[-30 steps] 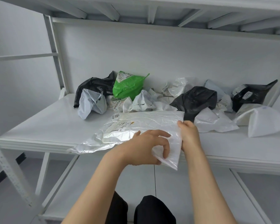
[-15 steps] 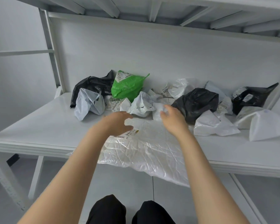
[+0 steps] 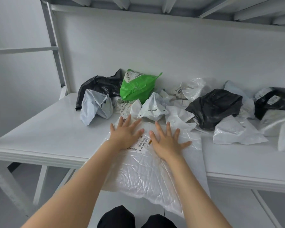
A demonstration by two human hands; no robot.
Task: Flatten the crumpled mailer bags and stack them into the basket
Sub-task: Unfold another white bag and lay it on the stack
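Mailer bag [image 3: 148, 171]: flat, overhanging shelf [image 3: 39, 137] | left hand [image 3: 125, 135], right hand [image 3: 167, 142]: splayed, pressing bag

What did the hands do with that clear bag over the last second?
They let go of the clear mailer bag, which they had pinched at its right end. Now the left hand and right hand press flat on it, fingers spread, beside its label. The bag turned and now hangs over the shelf edge. The crumpled pile behind, green bag included, stayed put.
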